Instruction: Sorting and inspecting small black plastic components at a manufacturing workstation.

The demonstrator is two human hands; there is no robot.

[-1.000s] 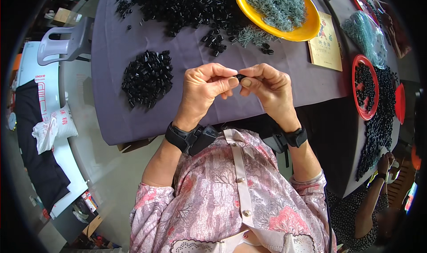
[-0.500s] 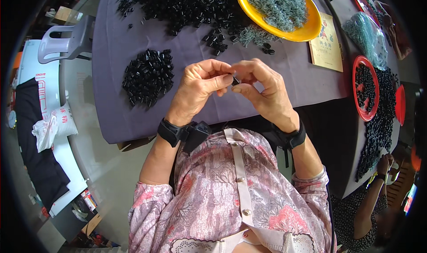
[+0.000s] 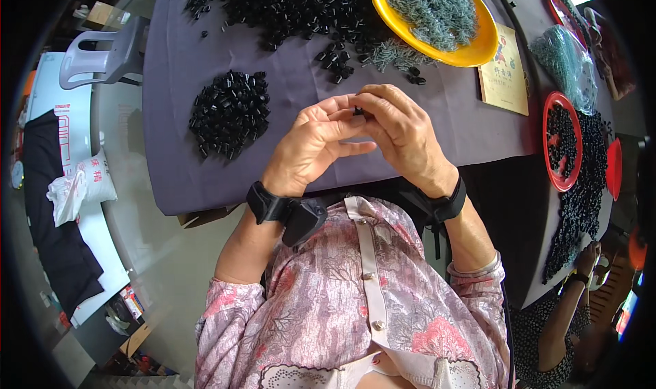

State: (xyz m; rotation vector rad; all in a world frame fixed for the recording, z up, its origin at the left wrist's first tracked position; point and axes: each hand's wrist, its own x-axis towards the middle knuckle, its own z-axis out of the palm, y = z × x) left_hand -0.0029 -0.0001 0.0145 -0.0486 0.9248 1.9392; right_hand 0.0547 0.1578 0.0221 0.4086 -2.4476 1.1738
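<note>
Both hands meet above near edge of grey-covered counter [image 3: 171, 177]. Left hand [image 3: 311, 143]: thumb and index finger pinched together on small black piece [image 3: 359, 111], lower fingers loosely extended. Right hand [image 3: 406, 132]: fingers curled over same piece, fingertips partly hidden; cannot tell whether it grips. Piece sits between hands, above counter. Small heap of black pieces [image 3: 229, 115] left of hands; larger black heap [image 3: 294, 9] beyond. Yellow plate [image 3: 478, 55], tilted, holds grey pieces [image 3: 430, 13]. Booklet [image 3: 504, 81] just beside plate.
</note>
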